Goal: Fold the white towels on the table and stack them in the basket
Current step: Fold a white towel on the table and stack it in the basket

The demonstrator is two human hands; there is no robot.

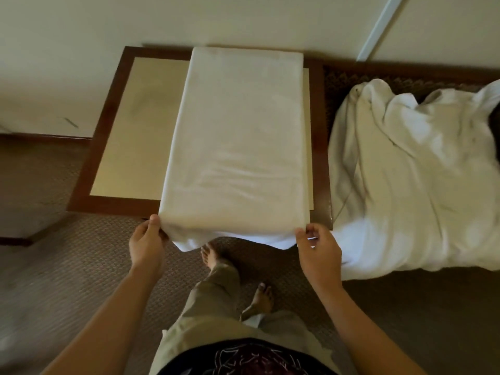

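Note:
A white towel, folded into a long rectangle, lies lengthwise on the table, a cream top with a dark wooden frame. Its near end hangs over the front edge. My left hand pinches the near left corner of the towel with thumb on top. My right hand pinches the near right corner. To the right, a heap of crumpled white towels fills and spills over a dark woven basket, whose rim shows at the back.
A pale wall runs behind the table and basket. Patterned brown carpet covers the floor, where my bare feet stand just before the table's front edge. A low wooden edge lies at the left.

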